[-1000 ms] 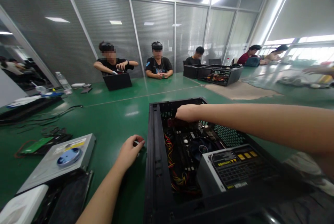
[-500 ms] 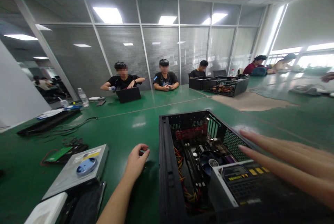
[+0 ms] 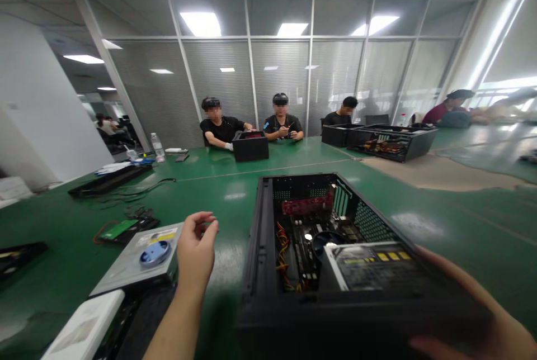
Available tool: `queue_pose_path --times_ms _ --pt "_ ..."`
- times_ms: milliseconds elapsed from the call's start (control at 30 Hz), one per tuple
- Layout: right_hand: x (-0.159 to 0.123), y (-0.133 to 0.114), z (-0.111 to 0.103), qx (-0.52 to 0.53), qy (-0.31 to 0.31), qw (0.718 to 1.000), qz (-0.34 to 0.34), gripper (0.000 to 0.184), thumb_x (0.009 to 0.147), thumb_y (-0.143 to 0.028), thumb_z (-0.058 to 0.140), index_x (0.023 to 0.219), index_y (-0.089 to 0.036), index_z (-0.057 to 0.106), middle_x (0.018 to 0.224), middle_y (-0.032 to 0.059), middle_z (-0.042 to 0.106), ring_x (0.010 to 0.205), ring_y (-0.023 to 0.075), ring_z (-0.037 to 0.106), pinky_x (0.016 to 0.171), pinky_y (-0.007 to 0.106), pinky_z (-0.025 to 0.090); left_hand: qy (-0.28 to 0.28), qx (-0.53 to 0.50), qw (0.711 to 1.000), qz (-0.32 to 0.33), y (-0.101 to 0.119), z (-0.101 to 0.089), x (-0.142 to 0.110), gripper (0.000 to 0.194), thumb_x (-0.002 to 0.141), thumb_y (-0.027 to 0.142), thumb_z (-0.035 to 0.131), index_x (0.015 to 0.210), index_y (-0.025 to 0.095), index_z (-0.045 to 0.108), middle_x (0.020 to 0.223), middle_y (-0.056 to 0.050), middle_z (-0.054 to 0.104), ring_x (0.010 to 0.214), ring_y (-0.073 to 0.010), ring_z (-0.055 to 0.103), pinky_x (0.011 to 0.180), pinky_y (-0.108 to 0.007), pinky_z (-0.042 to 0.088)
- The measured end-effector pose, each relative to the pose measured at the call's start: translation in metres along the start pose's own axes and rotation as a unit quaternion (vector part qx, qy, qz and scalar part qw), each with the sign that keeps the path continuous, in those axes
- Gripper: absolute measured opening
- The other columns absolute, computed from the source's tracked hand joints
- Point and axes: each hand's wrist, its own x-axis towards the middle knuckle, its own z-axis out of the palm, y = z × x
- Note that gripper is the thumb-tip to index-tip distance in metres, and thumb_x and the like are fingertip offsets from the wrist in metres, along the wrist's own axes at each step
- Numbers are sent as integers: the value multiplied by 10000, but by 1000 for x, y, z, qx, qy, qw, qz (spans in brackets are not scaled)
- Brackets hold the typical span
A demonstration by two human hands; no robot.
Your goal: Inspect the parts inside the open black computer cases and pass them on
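An opened black computer case (image 3: 257, 248) lies in front of me, its inside facing up. In it I see a power supply (image 3: 369, 266) with a yellow-marked label, a partly covered cooling fan (image 3: 325, 241), a red card (image 3: 306, 206) and coloured cables (image 3: 283, 251). My right hand (image 3: 482, 304) grips the case at its near right corner, fingers along the side and partly hidden. My left hand (image 3: 197, 245) is raised left of the case, fingers loosely bent and apart, with nothing visible in them. Beside it lies a silver optical drive (image 3: 121, 270) bearing a round blue piece (image 3: 155, 254).
A white box-like piece (image 3: 86, 323) and a green circuit board (image 3: 121, 230) lie at the left. Farther back are cables (image 3: 155, 184), a water bottle (image 3: 158, 147) and other black cases (image 3: 403, 145) on brown sheeting (image 3: 444, 173). Several people sit across the green table (image 3: 293, 160).
My right hand has come down from above the case to grip its near right corner. The near end face of the case now shows. My left hand has shifted left towards the drive.
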Motion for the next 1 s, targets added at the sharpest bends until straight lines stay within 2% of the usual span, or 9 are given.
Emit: queue_pose_path --times_ms 67,167,233,333,400,500,633,767,1000 --pt "39 -26 24 31 -19 999 24 1000 685 -524 755 1534 -412 240 1313 110 632 1096 374 662 929 549 555 64 -37 997 9 5 -5 3 295 799 352 651 1047 222 560 970 -17 621 777 -156 599 696 -276 488" --pt "131 -65 86 70 -52 996 -18 986 714 -554 752 1517 -253 265 1357 139 588 1205 333 600 1016 499 493 108 -52 992 22 11 -5 1 266 815 317 637 1041 227 532 964 -13 599 789 -152 586 722 -274 492" --pt "200 -94 137 50 -64 996 -32 1001 755 -546 730 1534 -211 198 1441 173 507 1263 300 556 1017 421 481 108 -28 993 44 10 1 -5 266 825 309 628 1055 230 520 970 -21 593 812 -160 582 744 -282 492" --pt "278 -140 210 -104 -148 981 71 922 914 -508 551 1560 -114 26 1549 339 251 1258 340 549 898 430 509 55 70 991 96 -1 14 -15 258 842 304 596 1077 227 525 982 -40 595 812 -177 579 752 -307 486" --pt "296 -166 246 -103 -182 974 89 833 976 -508 412 1554 -80 -9 1527 347 289 1265 323 540 901 427 495 -11 127 984 120 -12 21 -21 248 849 288 572 1085 220 540 987 -56 605 798 -189 582 736 -321 484" --pt "274 -181 278 -15 -195 981 -6 798 956 -512 447 1545 -118 80 1484 257 421 1302 289 496 1011 444 421 -89 151 974 142 -23 27 -23 257 864 245 538 1119 214 542 1002 -69 608 785 -191 584 714 -324 486" --pt "212 -152 273 62 -199 966 -156 719 866 -405 613 1480 -199 299 1431 151 507 1195 254 562 1042 441 383 -158 171 952 198 -22 33 -24 255 885 198 523 1138 213 548 998 -64 593 798 -183 575 754 -332 480" --pt "176 -100 226 102 -202 963 -145 586 815 -312 667 1351 -203 455 1315 110 585 965 199 643 935 393 461 -215 151 943 203 -20 40 -30 258 897 175 509 1151 205 544 1070 -65 577 811 -160 576 780 -330 481" --pt "140 -18 137 81 -182 975 -98 342 829 -282 641 1154 -204 570 1079 67 648 876 187 642 857 377 487 -217 148 955 141 -30 43 -31 226 891 213 543 1114 196 569 1045 -46 584 758 -139 568 670 -285 475"
